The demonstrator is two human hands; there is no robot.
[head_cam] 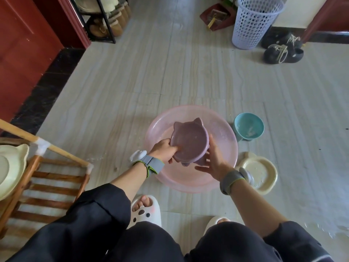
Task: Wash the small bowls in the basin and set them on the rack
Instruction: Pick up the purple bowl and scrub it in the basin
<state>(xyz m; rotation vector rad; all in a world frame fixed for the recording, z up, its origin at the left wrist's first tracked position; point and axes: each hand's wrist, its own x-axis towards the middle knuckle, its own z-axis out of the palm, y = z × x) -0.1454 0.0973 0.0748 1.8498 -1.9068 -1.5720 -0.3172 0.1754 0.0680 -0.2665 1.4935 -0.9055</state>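
A purple cat-eared bowl [189,138] is held tilted above the pink basin [222,167] on the floor. My left hand [164,151] grips its near-left rim, thumb inside the bowl. My right hand [214,162] supports the bowl's right side and foot with fingers spread and fairly straight. A teal bowl [249,127] with white residue stands right of the basin. A cream cat-eared bowl [259,172] lies at the basin's near right. The wooden rack [51,178] stands at the left, with a cream bowl [11,167] on it.
A lilac perforated waste basket [255,21] and dark shoes [283,50] stand at the far right. A shoe shelf [105,17] and red door are at the far left. My knees and white slippers [146,210] are in front of the basin. The floor is wet at the right.
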